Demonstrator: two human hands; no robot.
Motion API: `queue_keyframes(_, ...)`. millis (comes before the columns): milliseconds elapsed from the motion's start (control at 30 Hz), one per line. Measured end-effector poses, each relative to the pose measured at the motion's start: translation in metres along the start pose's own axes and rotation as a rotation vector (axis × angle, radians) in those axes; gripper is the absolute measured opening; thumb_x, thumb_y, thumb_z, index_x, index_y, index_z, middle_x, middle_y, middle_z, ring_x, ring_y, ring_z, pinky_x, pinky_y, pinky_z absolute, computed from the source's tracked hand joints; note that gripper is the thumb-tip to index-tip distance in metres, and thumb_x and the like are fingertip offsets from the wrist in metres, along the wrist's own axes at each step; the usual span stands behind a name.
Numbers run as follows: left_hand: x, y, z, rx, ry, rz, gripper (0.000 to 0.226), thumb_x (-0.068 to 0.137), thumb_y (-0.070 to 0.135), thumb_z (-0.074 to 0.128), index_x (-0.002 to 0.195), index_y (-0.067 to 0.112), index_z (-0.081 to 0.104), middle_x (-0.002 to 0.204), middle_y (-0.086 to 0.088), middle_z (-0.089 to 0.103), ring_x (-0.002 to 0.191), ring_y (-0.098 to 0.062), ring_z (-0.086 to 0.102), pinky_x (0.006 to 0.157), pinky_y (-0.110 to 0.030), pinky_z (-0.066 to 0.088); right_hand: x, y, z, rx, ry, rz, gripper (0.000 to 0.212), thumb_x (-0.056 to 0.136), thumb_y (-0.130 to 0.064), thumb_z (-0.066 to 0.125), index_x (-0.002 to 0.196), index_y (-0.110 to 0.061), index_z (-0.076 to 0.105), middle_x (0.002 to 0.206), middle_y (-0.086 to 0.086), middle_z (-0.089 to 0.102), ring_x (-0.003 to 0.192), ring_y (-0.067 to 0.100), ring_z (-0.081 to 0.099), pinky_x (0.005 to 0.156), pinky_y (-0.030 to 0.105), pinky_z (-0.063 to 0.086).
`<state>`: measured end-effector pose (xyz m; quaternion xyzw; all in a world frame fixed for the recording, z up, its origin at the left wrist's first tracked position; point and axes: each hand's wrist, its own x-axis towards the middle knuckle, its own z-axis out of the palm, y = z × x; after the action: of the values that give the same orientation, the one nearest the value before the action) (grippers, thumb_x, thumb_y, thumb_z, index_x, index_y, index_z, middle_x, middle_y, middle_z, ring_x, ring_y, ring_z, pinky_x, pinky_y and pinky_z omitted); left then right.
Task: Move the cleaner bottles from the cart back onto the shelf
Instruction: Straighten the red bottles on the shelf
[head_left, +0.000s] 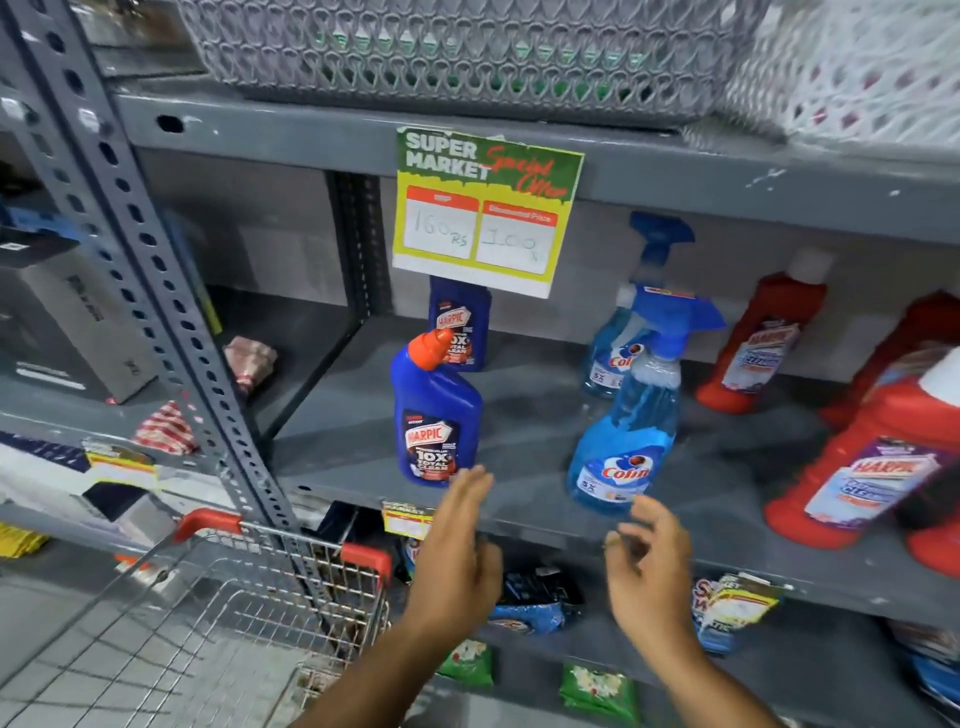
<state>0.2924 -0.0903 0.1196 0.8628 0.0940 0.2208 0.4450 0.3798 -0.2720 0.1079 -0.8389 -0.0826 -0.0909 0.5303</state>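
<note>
A blue Harpic bottle with an orange cap (437, 415) stands near the front edge of the grey shelf (524, 410), a second blue Harpic bottle (461, 325) behind it. To the right a light-blue Colin spray bottle (631, 421) stands at the front, with another Colin spray bottle (621, 332) further back. My left hand (460, 551) hovers open just below the front Harpic bottle, holding nothing. My right hand (649, 566) is open just under the front Colin bottle, fingers loosely curled and apart from it. The wire cart (223, 613) with red handle ends sits at lower left; no bottle shows inside it.
Several red Harpic bottles (857, 457) crowd the right of the shelf. A special-offer price card (485, 213) hangs from the shelf above, under a grey mesh basket (467, 47). A perforated upright post (156, 280) stands left. Packets (535, 603) lie on the lower shelf.
</note>
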Motion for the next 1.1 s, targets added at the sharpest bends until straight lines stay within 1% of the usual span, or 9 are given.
queue_keyframes(133, 0.035, 0.022, 0.049, -0.185, -0.319, -0.176, 0.077, 0.082, 0.006, 0.046, 0.149, 0.021, 0.012, 0.158, 0.006, 0.014, 0.146, -0.009, 0.011, 0.115, -0.01, 0.009, 0.028, 0.009, -0.022, -0.088, -0.146, 0.13, 0.062, 0.084, -0.002, 0.058, 0.139, -0.013, 0.033, 0.139, 0.01, 0.046, 0.123, 0.023, 0.051, 0.104, 0.041, 0.042)
queue_keyframes(200, 0.047, 0.024, 0.065, -0.265, -0.396, -0.226, 0.08, 0.08, 0.004, 0.046, 0.147, 0.032, 0.012, 0.156, 0.007, 0.022, 0.144, -0.024, 0.027, 0.119, -0.035, 0.026, 0.033, 0.004, -0.02, -0.052, -0.237, 0.134, 0.061, 0.085, -0.002, 0.056, 0.139, -0.017, 0.033, 0.138, 0.003, 0.05, 0.126, 0.018, 0.049, 0.107, 0.039, 0.04)
queue_keyframes(300, 0.05, 0.021, 0.074, -0.252, -0.415, -0.157, 0.086, 0.071, 0.009, 0.044, 0.141, 0.05, 0.017, 0.146, 0.019, 0.039, 0.126, -0.032, 0.051, 0.103, -0.049, 0.046, 0.034, 0.001, -0.019, -0.028, -0.262, 0.161, 0.059, 0.087, -0.004, 0.053, 0.14, -0.019, 0.031, 0.136, -0.004, 0.051, 0.124, 0.008, 0.048, 0.105, 0.03, 0.038)
queue_keyframes(433, 0.054, 0.014, 0.079, -0.295, -0.381, -0.083, 0.09, 0.066, 0.002, 0.043, 0.119, 0.073, 0.03, 0.128, 0.05, 0.041, 0.13, 0.007, 0.042, 0.108, -0.016, 0.035, 0.034, 0.007, -0.02, -0.119, -0.25, 0.126, 0.066, 0.087, -0.009, 0.052, 0.146, -0.016, 0.022, 0.143, 0.001, 0.049, 0.13, 0.016, 0.047, 0.108, 0.031, 0.036)
queue_keyframes(600, 0.052, 0.011, 0.079, -0.307, -0.354, -0.127, 0.083, 0.071, -0.004, 0.043, 0.125, 0.058, 0.035, 0.131, 0.038, 0.049, 0.13, 0.001, 0.045, 0.102, -0.012, 0.036, 0.037, 0.009, -0.022, -0.11, -0.332, 0.169, 0.072, 0.089, -0.016, 0.051, 0.149, -0.021, 0.013, 0.147, 0.001, 0.044, 0.132, 0.016, 0.044, 0.108, 0.03, 0.036)
queue_keyframes(767, 0.026, 0.03, 0.086, -0.099, -0.048, -0.098, 0.071, 0.078, -0.007, 0.052, 0.142, 0.016, 0.033, 0.147, 0.004, 0.036, 0.14, -0.017, 0.033, 0.114, -0.03, 0.027, 0.025, 0.029, -0.047, 0.174, 0.04, 0.161, 0.066, 0.086, -0.001, 0.057, 0.143, -0.015, 0.028, 0.141, 0.005, 0.044, 0.125, 0.014, 0.049, 0.101, 0.028, 0.037)
queue_keyframes(900, -0.009, 0.071, 0.117, -0.122, -0.081, 0.216, 0.064, 0.075, 0.008, 0.047, 0.134, 0.032, 0.042, 0.145, 0.004, 0.043, 0.139, -0.009, 0.033, 0.113, -0.023, 0.028, 0.041, 0.072, -0.119, 0.157, 0.444, 0.18, 0.069, 0.079, 0.009, 0.059, 0.14, -0.009, 0.03, 0.136, 0.019, 0.043, 0.121, 0.025, 0.048, 0.107, 0.044, 0.037)
queue_keyframes(1000, 0.005, 0.107, 0.167, -0.304, -0.33, 0.115, 0.071, 0.072, 0.013, 0.045, 0.128, 0.054, 0.034, 0.148, 0.016, 0.036, 0.135, 0.011, 0.029, 0.107, -0.007, 0.025, 0.076, 0.096, -0.172, 0.084, 0.303, 0.245, 0.074, 0.078, 0.012, 0.055, 0.143, -0.005, 0.024, 0.147, 0.021, 0.035, 0.133, 0.031, 0.039, 0.111, 0.038, 0.03)
queue_keyframes(1100, 0.033, 0.133, 0.225, -0.456, -0.439, -0.14, 0.081, 0.067, 0.01, 0.047, 0.137, 0.043, 0.025, 0.149, 0.014, 0.026, 0.126, 0.016, 0.036, 0.111, -0.026, 0.034, 0.091, 0.104, -0.19, 0.01, -0.064, 0.186, 0.07, 0.075, 0.011, 0.053, 0.139, -0.012, 0.035, 0.14, 0.013, 0.049, 0.126, 0.027, 0.049, 0.11, 0.044, 0.036)
